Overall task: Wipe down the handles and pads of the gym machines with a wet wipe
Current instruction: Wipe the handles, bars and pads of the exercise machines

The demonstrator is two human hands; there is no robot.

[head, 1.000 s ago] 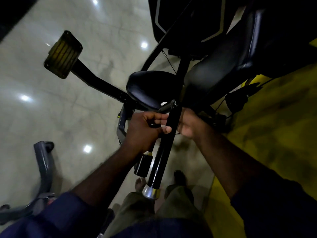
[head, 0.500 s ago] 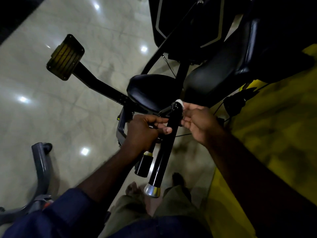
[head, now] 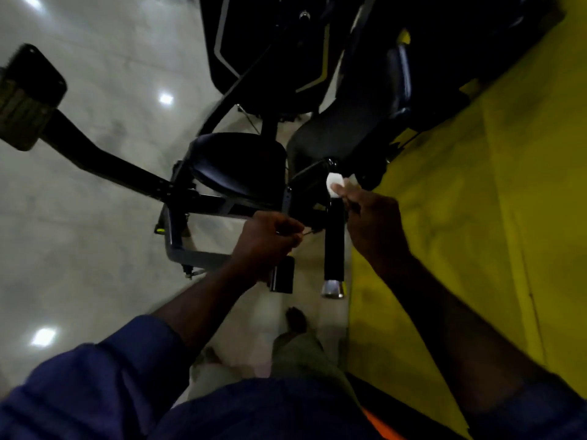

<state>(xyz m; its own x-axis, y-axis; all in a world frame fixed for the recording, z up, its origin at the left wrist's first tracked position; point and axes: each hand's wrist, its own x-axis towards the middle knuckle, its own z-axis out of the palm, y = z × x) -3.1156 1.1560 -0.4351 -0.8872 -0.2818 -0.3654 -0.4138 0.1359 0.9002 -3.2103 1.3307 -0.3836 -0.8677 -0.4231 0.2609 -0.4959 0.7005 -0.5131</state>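
Observation:
A black handle bar (head: 334, 242) with a silver end cap points toward me, below the machine's black seat pad (head: 238, 166) and long back pad (head: 346, 128). My right hand (head: 371, 223) pinches a small white wet wipe (head: 335, 184) against the top of that handle. My left hand (head: 270, 239) hovers just left of the handle with its fingers curled; it is off the bar, and whether it holds anything is unclear. A second short black grip (head: 282, 274) shows below the left hand.
A black arm with a ribbed foot plate (head: 25, 100) reaches out to the left over the glossy pale floor (head: 95, 249). A yellow mat (head: 476, 217) covers the floor on the right. The machine's dark body (head: 270, 46) fills the top. My feet (head: 295, 322) stand below the handle.
My left hand has let go of the handle bar and pulled away to the left. My right hand has slid the wipe up to the top of the bar. The view has shifted.

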